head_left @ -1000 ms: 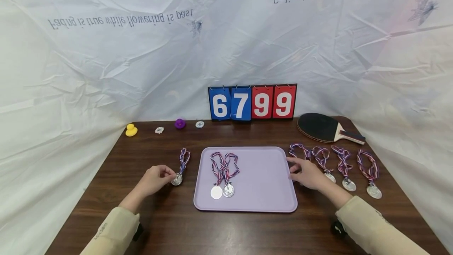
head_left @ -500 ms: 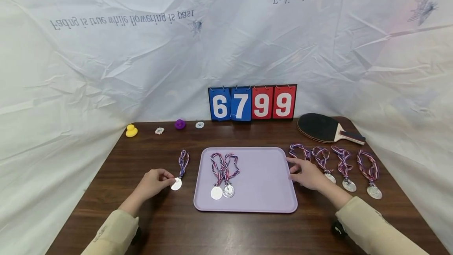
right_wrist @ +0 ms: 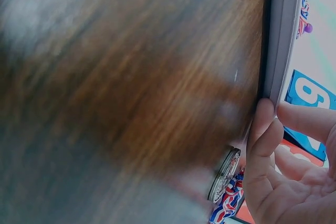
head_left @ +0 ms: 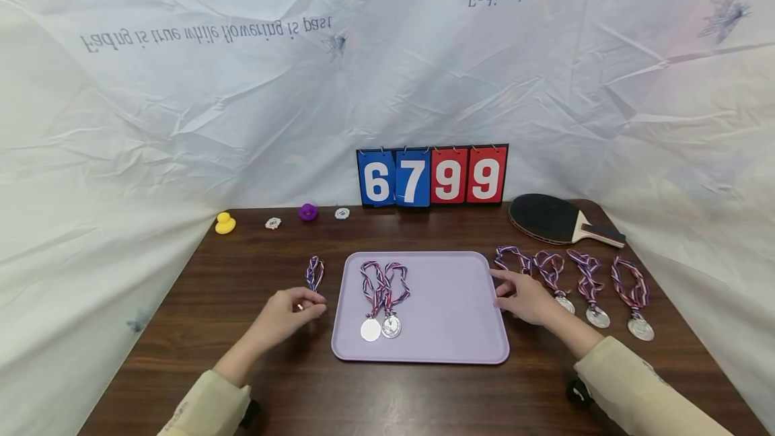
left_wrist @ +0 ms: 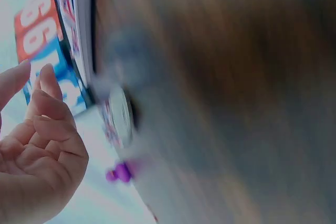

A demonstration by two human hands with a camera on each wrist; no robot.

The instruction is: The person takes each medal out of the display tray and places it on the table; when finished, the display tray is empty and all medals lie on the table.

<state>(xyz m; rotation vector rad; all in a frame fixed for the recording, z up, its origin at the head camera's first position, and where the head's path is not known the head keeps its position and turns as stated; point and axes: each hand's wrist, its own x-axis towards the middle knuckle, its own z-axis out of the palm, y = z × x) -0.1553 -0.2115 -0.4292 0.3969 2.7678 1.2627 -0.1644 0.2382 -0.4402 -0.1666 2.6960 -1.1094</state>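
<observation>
My left hand (head_left: 284,320) hovers left of the tray, thumb and fingers extended with a gap between them. Just beyond it lies a medal, its striped ribbon (head_left: 314,272) showing while the hand covers the disc in the head view. The left wrist view shows that silver disc (left_wrist: 122,117) on the table, apart from the fingers. With thumb and fingers, my right hand (head_left: 525,299) pinches the right rim of the lilac tray (head_left: 448,308). Two medals lie side by side in the tray's left half, a plain disc (head_left: 371,330) and an embossed one (head_left: 391,326).
Several medals (head_left: 639,328) with ribbons lie right of the tray, one partly behind my right hand. A table tennis bat (head_left: 545,219) rests behind them. Along the back are a flip scoreboard (head_left: 432,177), a yellow duck (head_left: 225,223), a purple duck (head_left: 308,212) and two white chips (head_left: 273,223).
My left hand has let go of the left medal and moved right, toward the tray. Before that, the medal shifted slightly toward the near edge. The right hand and tray have stayed put.
</observation>
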